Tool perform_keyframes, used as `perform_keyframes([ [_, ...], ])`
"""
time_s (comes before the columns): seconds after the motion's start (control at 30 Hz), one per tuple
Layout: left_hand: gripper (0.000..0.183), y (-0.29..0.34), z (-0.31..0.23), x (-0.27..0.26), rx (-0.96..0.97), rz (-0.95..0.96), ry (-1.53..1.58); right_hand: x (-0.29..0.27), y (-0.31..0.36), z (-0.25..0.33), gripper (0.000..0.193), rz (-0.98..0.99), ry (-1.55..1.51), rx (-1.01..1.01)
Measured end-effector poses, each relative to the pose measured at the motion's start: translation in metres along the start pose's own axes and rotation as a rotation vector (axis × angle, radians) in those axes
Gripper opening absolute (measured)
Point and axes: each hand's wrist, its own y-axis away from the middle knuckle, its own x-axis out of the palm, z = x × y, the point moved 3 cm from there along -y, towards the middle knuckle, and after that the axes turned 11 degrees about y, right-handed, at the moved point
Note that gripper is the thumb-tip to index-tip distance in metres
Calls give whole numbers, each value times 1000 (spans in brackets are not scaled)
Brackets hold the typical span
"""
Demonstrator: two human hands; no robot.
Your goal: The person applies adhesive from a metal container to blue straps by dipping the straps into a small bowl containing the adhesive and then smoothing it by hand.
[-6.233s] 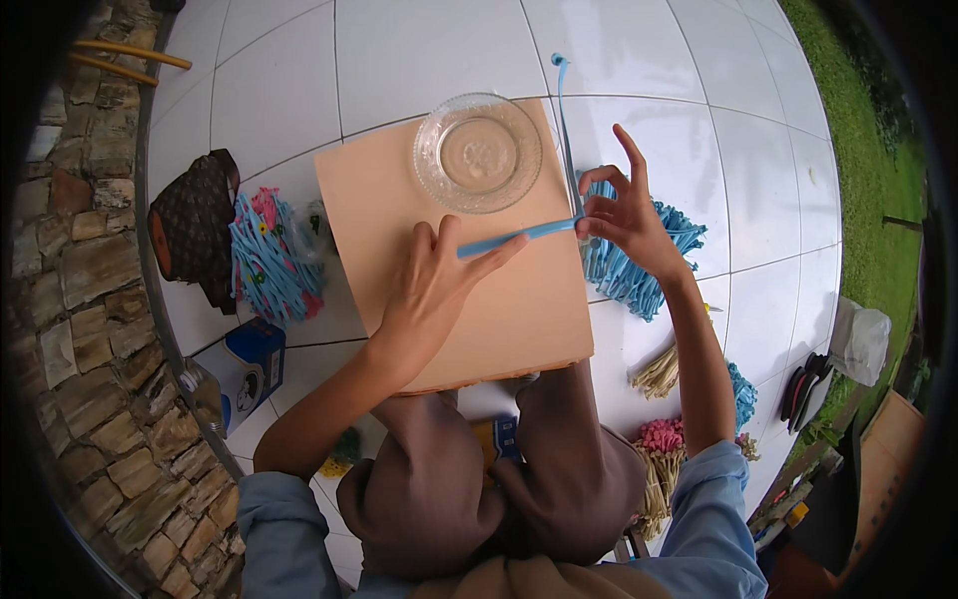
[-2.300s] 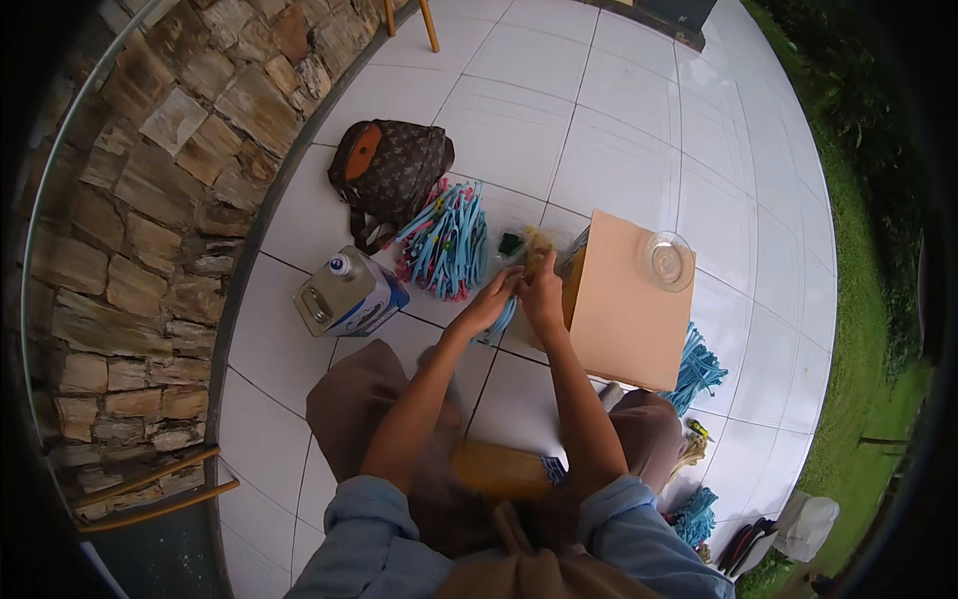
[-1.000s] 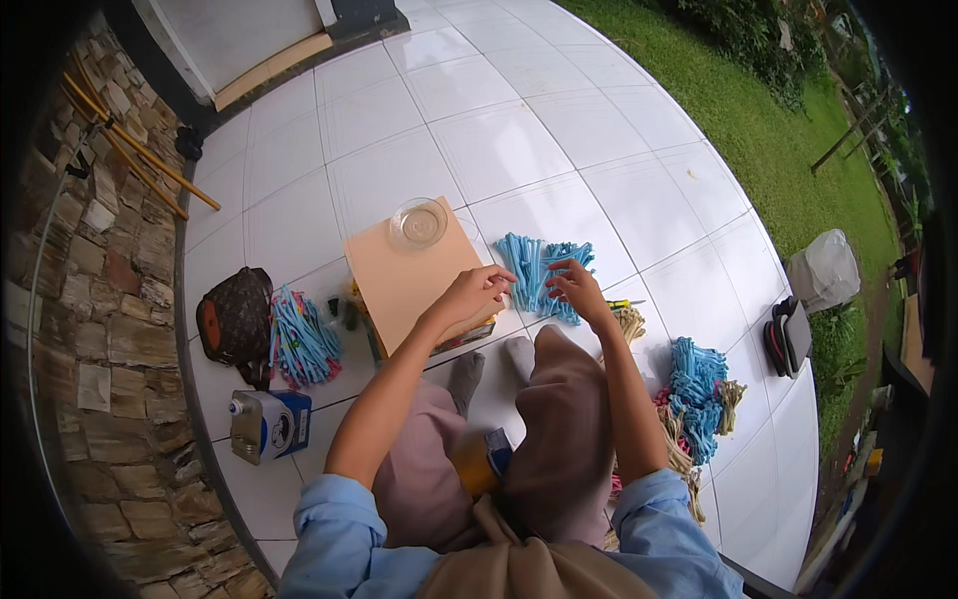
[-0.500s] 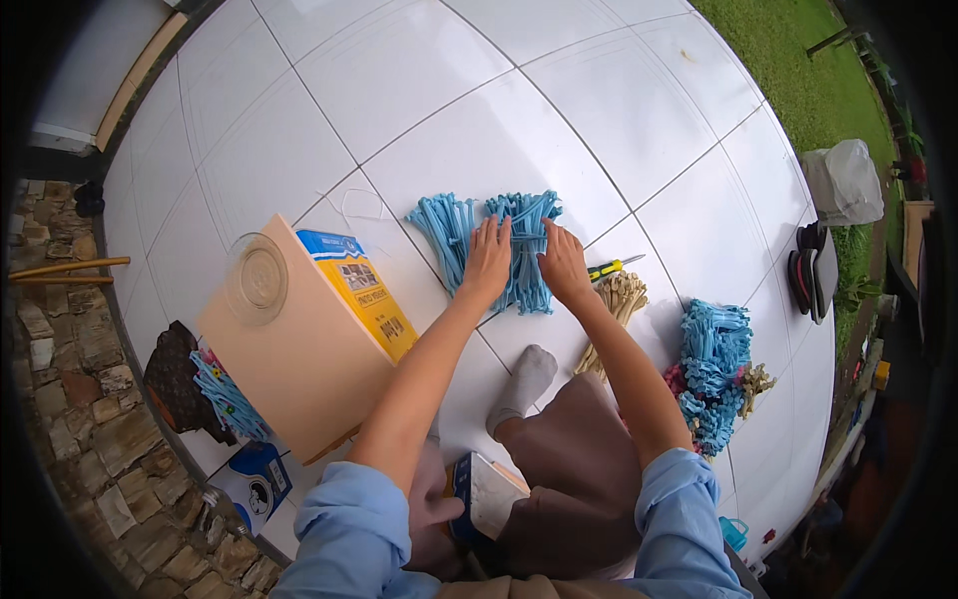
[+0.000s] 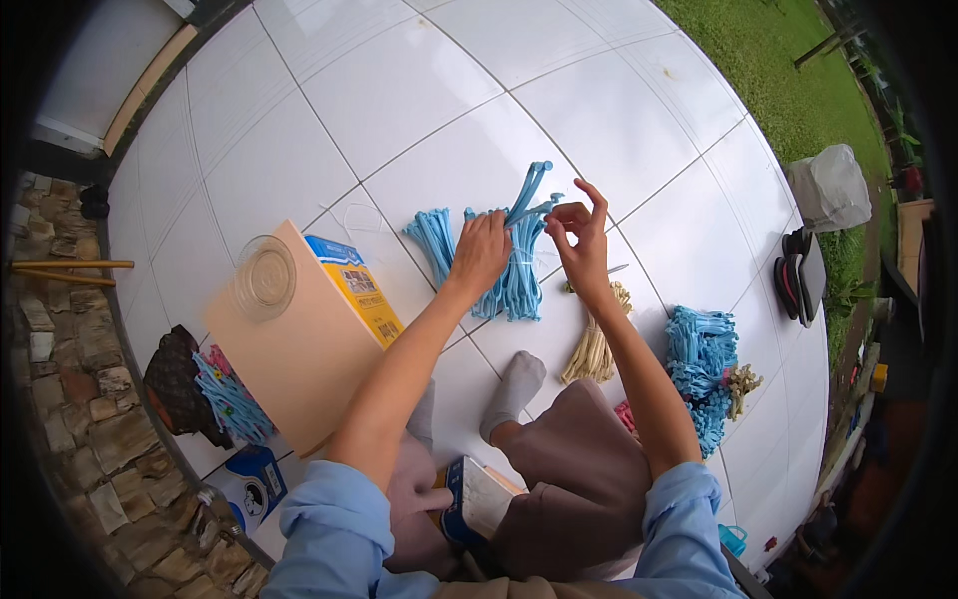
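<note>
Two bundles of light blue, cord-like strands with knobby ends lie side by side on the white tiles. The left bundle (image 5: 431, 245) fans out loosely; the right bundle (image 5: 521, 285) has a thin pale tie around it. My left hand (image 5: 481, 255) presses on the right bundle's upper part, fingers closed around a few blue strands (image 5: 531, 190) that stick up past it. Just right of these, my right hand (image 5: 584, 240) is raised off the bundle, index finger stretched out and the others bent, with nothing visible in it. A screwdriver (image 5: 617, 268) lies behind my right hand, mostly hidden.
Beige strands (image 5: 599, 344) lie beside my right forearm, and more blue bundles (image 5: 704, 344) are further right. On the left stands a peach-topped box (image 5: 289, 349) carrying a clear round lid (image 5: 266, 278). A yellow and blue package (image 5: 356, 290) leans against it. Dark sandals (image 5: 800, 278) sit near the grass.
My right hand has lifted off the bundle and its fingers have bent. A few blue strands now stand up out of the bundle at my left hand. The view has shifted slightly.
</note>
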Motion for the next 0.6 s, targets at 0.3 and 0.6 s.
perform_keyframes([
  [0.3,22,-18,-124,-140,-367,-66,1148,-27,36,127,92,248,-268,191],
  [0.6,24,69,-175,-194,-206,140,524,-12,89,212,68,51,-693,166],
])
